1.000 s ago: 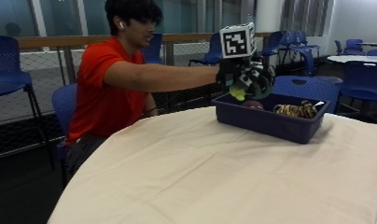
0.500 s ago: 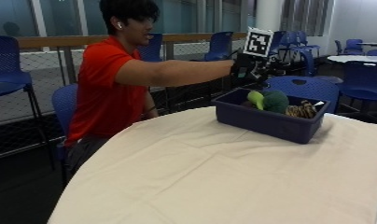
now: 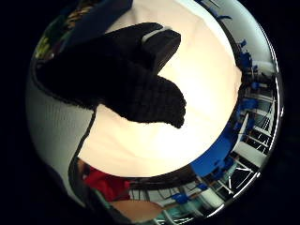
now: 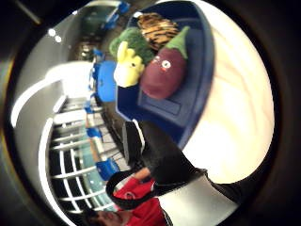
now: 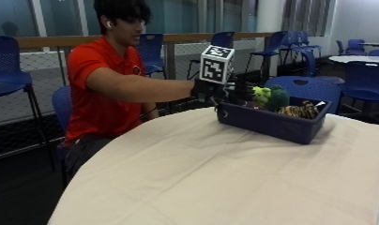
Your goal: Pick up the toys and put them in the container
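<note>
Black gloved fingers (image 3: 140, 89) of the right hand (image 3: 112, 75) reach across the cream tablecloth (image 3: 197, 84), with blue chairs (image 3: 218, 152) beyond its edge.

I see a dark blue bin (image 5: 274, 124) holding a green-and-yellow plush (image 4: 128, 56), a purple eggplant (image 4: 163, 75) and a tiger-striped toy (image 4: 157, 27); the tablecloth (image 5: 227, 178) is cream.

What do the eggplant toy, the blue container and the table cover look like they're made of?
The eggplant toy looks like soft plush: matte, fuzzy purple surface with a stitched face and a green fabric cap. The blue container seems to be rigid moulded plastic, with smooth, straight walls and a slight sheen. The table cover appears to be beige woven cloth, matte, with soft creases.
</note>
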`<state>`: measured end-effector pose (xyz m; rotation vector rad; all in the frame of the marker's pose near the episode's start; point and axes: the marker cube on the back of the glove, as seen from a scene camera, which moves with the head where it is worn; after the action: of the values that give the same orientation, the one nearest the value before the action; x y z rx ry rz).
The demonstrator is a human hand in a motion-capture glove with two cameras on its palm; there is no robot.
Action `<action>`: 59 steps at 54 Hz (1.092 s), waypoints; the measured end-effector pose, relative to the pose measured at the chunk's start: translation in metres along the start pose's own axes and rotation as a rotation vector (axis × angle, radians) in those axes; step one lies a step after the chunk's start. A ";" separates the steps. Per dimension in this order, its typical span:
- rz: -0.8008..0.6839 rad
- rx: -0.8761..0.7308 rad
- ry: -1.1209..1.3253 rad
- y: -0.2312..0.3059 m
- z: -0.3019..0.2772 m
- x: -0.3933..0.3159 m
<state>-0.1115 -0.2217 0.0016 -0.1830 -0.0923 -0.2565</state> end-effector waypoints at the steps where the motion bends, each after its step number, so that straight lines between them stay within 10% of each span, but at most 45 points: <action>1: 0.013 0.006 0.002 0.005 0.001 0.007; 59: 0.265 0.105 0.139 0.152 0.026 0.129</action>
<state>0.0502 -0.1040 0.0167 -0.0711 0.0561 0.0007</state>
